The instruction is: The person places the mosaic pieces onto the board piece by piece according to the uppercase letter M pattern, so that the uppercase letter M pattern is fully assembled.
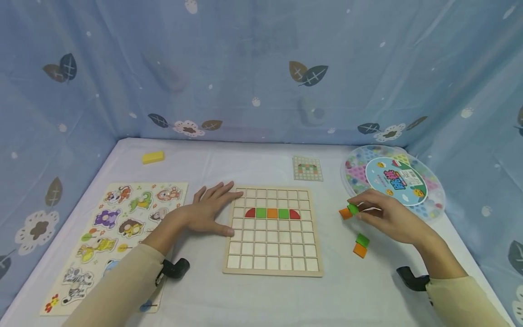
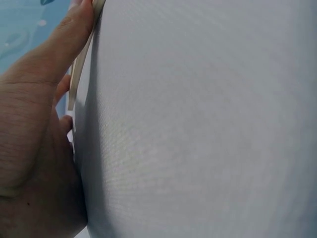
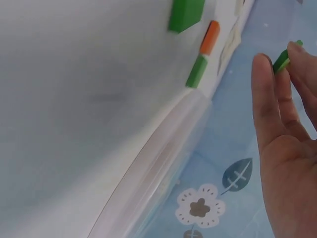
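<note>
A green tile (image 3: 281,62), pinched by the right hand (image 1: 388,217), is over the worktop (image 1: 261,299), right of the board (image 1: 273,250); the left hand (image 1: 208,212), fingers spread, touches the board's left edge; a puzzle (image 1: 118,234) lies further left

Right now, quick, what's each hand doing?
Left hand: open, touching the grid board.
Right hand: closed, pinching a green block.
</note>
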The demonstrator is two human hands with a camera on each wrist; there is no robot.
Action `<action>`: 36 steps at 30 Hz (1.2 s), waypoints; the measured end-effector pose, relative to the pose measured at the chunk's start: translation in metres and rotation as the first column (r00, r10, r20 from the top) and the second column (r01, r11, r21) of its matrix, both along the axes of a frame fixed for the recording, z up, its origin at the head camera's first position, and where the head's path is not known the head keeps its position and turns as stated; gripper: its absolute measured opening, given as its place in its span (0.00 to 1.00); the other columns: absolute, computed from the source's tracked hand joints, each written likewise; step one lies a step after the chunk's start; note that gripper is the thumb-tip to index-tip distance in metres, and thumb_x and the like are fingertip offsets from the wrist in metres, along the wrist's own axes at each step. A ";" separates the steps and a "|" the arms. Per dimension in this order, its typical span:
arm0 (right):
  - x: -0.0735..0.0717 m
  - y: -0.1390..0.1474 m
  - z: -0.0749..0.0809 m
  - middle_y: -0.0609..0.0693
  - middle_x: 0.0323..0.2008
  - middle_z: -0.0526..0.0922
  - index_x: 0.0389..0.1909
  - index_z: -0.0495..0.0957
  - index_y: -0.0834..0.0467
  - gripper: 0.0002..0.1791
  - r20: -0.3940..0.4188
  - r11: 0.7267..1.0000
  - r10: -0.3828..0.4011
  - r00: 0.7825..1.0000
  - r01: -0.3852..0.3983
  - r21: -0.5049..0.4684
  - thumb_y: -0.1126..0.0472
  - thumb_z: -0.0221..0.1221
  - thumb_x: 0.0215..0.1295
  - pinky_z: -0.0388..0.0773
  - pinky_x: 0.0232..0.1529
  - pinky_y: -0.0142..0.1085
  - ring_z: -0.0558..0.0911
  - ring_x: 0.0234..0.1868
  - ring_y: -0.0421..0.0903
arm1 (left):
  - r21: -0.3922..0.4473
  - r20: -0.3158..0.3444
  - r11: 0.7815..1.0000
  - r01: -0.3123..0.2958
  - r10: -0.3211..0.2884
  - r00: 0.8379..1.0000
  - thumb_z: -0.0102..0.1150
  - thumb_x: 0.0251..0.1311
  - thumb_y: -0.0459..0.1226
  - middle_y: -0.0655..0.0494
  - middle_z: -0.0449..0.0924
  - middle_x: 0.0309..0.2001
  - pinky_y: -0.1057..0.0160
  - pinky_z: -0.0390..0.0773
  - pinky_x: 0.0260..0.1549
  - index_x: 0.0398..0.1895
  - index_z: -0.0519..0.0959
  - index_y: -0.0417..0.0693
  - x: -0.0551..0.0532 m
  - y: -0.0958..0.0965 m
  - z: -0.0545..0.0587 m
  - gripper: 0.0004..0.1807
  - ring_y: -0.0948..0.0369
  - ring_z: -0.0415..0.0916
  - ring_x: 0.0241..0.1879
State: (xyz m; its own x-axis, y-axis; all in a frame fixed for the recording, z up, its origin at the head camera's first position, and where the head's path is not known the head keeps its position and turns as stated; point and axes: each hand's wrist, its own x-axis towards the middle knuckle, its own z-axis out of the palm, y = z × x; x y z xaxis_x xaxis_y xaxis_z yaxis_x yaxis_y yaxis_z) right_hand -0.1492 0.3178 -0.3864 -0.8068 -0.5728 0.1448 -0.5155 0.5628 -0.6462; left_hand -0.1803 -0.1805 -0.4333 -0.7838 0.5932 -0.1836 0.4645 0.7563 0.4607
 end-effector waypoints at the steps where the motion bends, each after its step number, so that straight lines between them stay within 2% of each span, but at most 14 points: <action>1: -0.001 -0.002 0.001 0.50 0.54 0.80 0.60 0.79 0.61 0.20 -0.006 1.000 -0.002 1.000 0.002 -0.001 0.73 0.62 0.69 0.80 0.50 0.23 0.83 0.52 0.36 | 0.000 0.001 1.000 0.001 -0.001 1.000 0.68 0.52 0.69 0.53 0.34 0.85 0.30 0.30 0.73 0.83 0.51 0.67 0.000 0.000 0.000 0.58 0.46 0.29 0.83; 9: -0.007 -0.016 0.002 0.50 0.55 0.80 0.61 0.78 0.60 0.21 -0.008 0.999 0.012 1.000 -0.012 -0.030 0.73 0.62 0.69 0.81 0.50 0.25 0.82 0.51 0.36 | -0.012 -0.012 1.000 0.008 -0.008 1.000 0.68 0.52 0.69 0.52 0.33 0.85 0.30 0.31 0.73 0.83 0.50 0.67 -0.002 0.001 0.000 0.58 0.45 0.30 0.83; 15: -0.015 -0.028 -0.003 0.51 0.55 0.81 0.61 0.79 0.59 0.20 0.017 0.999 0.025 1.000 -0.024 -0.042 0.70 0.63 0.70 0.83 0.50 0.31 0.83 0.50 0.39 | -0.017 0.006 1.000 0.009 -0.009 1.000 0.67 0.52 0.69 0.53 0.33 0.85 0.30 0.31 0.73 0.83 0.50 0.67 -0.002 0.001 0.000 0.59 0.46 0.29 0.83; 20: -0.023 -0.042 -0.004 0.50 0.55 0.81 0.60 0.79 0.55 0.19 0.003 0.996 0.069 0.998 -0.069 -0.062 0.69 0.63 0.70 0.86 0.45 0.36 0.84 0.49 0.43 | -0.018 0.006 1.000 0.001 -0.001 1.000 0.68 0.51 0.69 0.53 0.33 0.85 0.30 0.31 0.73 0.83 0.51 0.67 -0.001 0.000 0.000 0.59 0.46 0.29 0.83; 25: -0.028 -0.057 -0.001 0.46 0.53 0.82 0.59 0.80 0.52 0.18 -0.026 0.994 0.091 0.996 -0.092 -0.057 0.68 0.64 0.70 0.85 0.40 0.36 0.83 0.47 0.43 | -0.019 0.004 1.000 0.001 0.000 1.000 0.67 0.51 0.70 0.53 0.33 0.85 0.30 0.31 0.73 0.83 0.50 0.68 -0.001 0.000 -0.003 0.59 0.46 0.29 0.83; 36: -0.038 -0.086 0.003 0.44 0.53 0.81 0.59 0.80 0.51 0.17 -0.005 0.995 0.099 0.995 -0.099 -0.025 0.63 0.64 0.71 0.85 0.47 0.39 0.83 0.49 0.42 | -0.016 0.005 1.000 0.002 -0.001 1.000 0.68 0.52 0.69 0.53 0.33 0.85 0.30 0.31 0.73 0.83 0.50 0.67 -0.001 0.001 0.000 0.59 0.46 0.29 0.83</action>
State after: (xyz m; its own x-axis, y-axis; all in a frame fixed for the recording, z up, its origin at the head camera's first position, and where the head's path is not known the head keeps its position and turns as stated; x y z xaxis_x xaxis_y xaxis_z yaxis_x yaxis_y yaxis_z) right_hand -0.1874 0.2317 -0.3830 -0.7459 -0.6457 0.1635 -0.5703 0.4923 -0.6575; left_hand -0.1814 -0.1799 -0.4335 -0.7819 0.5914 -0.1972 0.4633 0.7629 0.4510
